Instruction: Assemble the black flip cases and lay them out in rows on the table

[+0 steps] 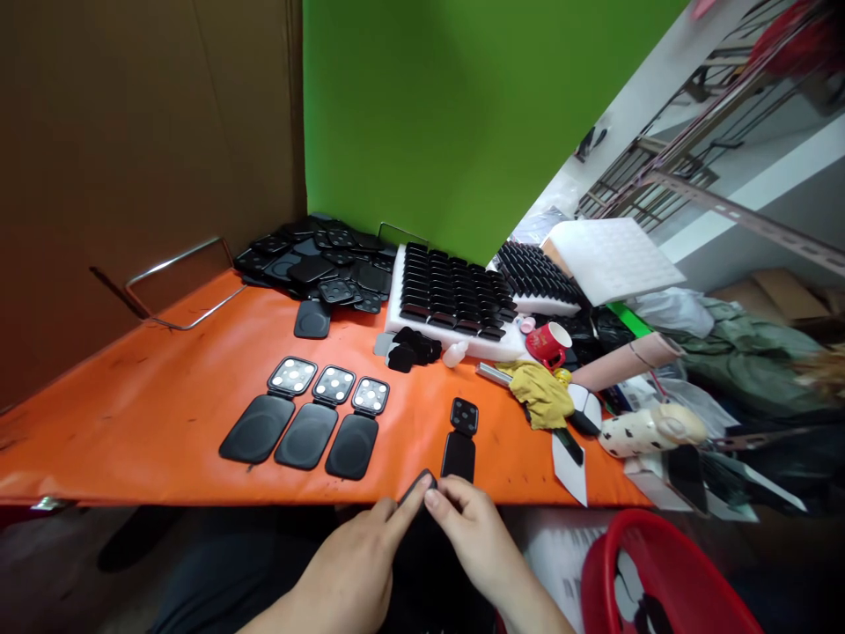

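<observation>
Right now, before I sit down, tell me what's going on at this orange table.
A person's left hand and right hand together hold a dark piece at the table's near edge. Three black two-panel pieces with white dots lie in a row to the left; a fourth piece, without white dots, lies just beyond the right hand. Farther back are a dark pile and a loaded white foam tray.

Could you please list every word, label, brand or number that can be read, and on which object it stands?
No text is readable.
Red mug: pale markings, too small and blurred to read.
White surface at lower right: faint marks, too blurred.
Black folding pieces: no lettering visible.
</observation>
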Available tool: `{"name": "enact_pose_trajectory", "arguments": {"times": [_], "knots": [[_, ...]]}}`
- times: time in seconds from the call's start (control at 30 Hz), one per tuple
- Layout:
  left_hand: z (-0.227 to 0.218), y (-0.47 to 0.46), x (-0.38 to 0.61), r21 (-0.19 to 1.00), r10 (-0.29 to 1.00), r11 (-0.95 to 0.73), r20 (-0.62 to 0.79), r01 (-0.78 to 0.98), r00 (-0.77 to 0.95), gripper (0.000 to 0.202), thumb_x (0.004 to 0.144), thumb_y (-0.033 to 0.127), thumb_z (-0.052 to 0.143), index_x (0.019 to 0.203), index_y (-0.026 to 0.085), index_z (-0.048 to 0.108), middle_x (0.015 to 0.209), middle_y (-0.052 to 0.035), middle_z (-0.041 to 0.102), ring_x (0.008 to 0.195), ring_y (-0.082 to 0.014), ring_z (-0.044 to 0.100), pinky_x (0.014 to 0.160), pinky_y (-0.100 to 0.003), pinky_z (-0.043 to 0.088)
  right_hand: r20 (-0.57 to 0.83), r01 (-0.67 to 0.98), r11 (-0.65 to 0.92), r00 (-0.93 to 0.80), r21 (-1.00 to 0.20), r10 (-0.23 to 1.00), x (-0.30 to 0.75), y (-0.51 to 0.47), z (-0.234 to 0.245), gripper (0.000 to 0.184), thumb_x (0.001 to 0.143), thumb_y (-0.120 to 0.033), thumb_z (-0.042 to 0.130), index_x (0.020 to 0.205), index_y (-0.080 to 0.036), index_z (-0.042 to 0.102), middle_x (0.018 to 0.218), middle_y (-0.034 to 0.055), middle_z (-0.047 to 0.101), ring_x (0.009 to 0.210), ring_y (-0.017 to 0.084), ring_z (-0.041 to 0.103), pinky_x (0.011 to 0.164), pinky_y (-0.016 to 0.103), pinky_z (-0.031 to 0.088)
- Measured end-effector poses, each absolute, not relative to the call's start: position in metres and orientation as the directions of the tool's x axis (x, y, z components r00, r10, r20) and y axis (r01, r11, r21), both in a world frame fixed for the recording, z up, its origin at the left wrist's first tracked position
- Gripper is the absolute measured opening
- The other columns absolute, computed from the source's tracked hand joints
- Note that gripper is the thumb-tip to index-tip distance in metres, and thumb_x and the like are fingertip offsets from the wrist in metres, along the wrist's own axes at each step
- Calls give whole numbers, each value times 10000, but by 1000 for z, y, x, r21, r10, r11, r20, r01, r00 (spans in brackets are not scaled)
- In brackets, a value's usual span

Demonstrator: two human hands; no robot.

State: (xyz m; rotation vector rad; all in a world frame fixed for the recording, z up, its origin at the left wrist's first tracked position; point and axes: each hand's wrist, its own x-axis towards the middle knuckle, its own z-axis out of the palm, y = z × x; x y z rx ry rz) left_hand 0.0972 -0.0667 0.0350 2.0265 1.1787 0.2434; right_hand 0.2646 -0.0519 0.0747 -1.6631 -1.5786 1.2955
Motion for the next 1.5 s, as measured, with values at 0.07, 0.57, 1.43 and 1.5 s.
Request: {"name": "enact_pose_trajectory", "arguments": {"times": [0.07,0.57,1.43,1.5], "knots": [[39,-66,98,705,810,-275,-197,654,553,746,753,30,367,1393,336,134,1178,-80,566,901,-212,616,770,-324,483,-283,411,-225,-87,-883,955,264,-54,70,312,833,-411,501,682,-146,563,679,-6,495,652,121,447,596,225,355],[51,-37,104,982,881,190,-177,14,438,383,789,158,465,1156,207,563,1073,-34,651,960,-196,596,880,-315,450,-521,-243,-535,-127,-809,844,259,-57,75,275,805,-410,560,832,-137,561,627,-33,458,445,27,301,387,157,149],[62,-28,107,967,927,251,-253,44,276,251,799,354,537,865,142,655,745,-29,680,749,-195,623,699,-282,494,-658,-419,-717,-304,-557,689,258,-64,85,272,810,-399,553,870,-134,565,597,-40,473,374,-3,288,344,131,117],[63,-33,106,983,932,172,-185,69,312,225,813,326,529,924,181,661,775,-21,688,749,-181,628,706,-266,492,-672,-410,-724,-292,-554,680,257,-65,84,246,800,-378,573,819,-134,548,613,-33,479,386,-6,300,347,124,118]]}}
